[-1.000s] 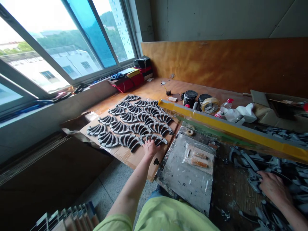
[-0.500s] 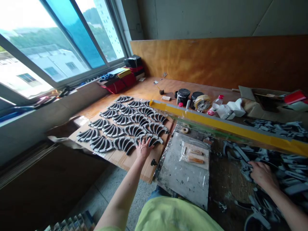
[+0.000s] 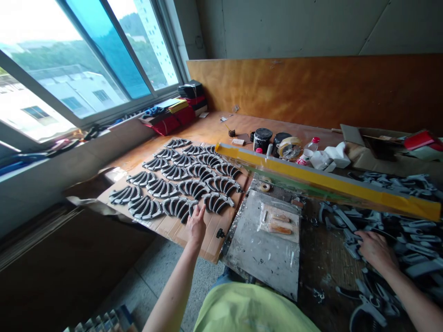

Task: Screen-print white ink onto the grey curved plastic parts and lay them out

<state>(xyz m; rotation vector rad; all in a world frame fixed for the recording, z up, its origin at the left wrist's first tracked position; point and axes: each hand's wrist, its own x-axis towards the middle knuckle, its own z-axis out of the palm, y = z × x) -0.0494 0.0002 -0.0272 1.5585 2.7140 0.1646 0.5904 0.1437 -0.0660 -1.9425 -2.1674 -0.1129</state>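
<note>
My left hand (image 3: pixel 196 225) is at the front edge of a cardboard sheet (image 3: pixel 176 233), palm down with fingers stretched and slightly apart. Its fingertips are beside a fan of curved grey and black parts (image 3: pixel 218 203), near the end of the front row; whether they touch it I cannot tell. More such fans (image 3: pixel 162 188) lie in rows across the sheet. Over on the right, my right hand (image 3: pixel 375 251) is among loose grey parts (image 3: pixel 418 249), its fingers curled on a grey clamp-like part (image 3: pixel 352 240). The fingertips are partly hidden.
A grey board (image 3: pixel 265 258) with a small bagged tray of wooden pieces (image 3: pixel 279 228) lies between my hands. Behind it runs a yellow-taped bar (image 3: pixel 311 177). Black tubs (image 3: pixel 262 138), a bottle (image 3: pixel 309 150) and an open carton (image 3: pixel 377 152) stand farther back. A black knob (image 3: pixel 220 234) is near the sheet's corner.
My left hand has drawn back and a little left off the front-row fan it was spread over, leaving that fan in full view. My right hand has hardly moved.
</note>
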